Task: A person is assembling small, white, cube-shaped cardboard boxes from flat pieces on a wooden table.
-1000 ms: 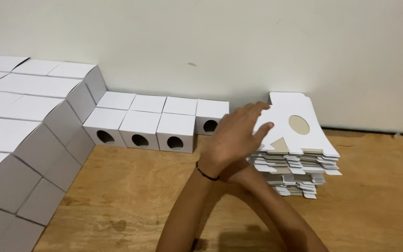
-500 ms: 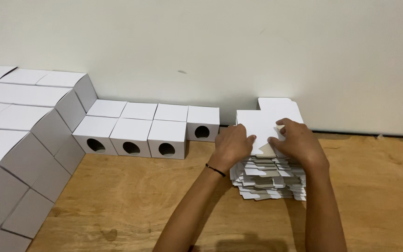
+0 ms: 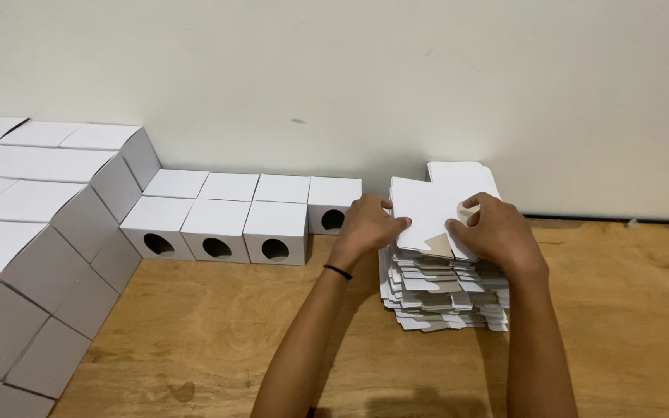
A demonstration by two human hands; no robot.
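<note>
A tall stack of flat white cardboard box blanks (image 3: pixel 443 298) stands on the wooden table (image 3: pixel 629 325) near the wall. Both hands grip the top blank (image 3: pixel 427 205), which is lifted slightly off the stack. My left hand (image 3: pixel 367 224) pinches its left edge; a thin black band circles that wrist. My right hand (image 3: pixel 497 232) holds its right side, fingers curled over the round cut-out. Left of the stack sit folded white cubes with round holes (image 3: pixel 274 232).
A stepped pile of several assembled white cubes (image 3: pixel 25 232) fills the left side and rises toward the near-left corner. A pale wall (image 3: pixel 350 77) runs behind everything. Bare wood shows in front of and to the right of the stack.
My right hand has come onto the stack beside the left one. Both hands now hold the top blank, which has risen a little. The view has shifted.
</note>
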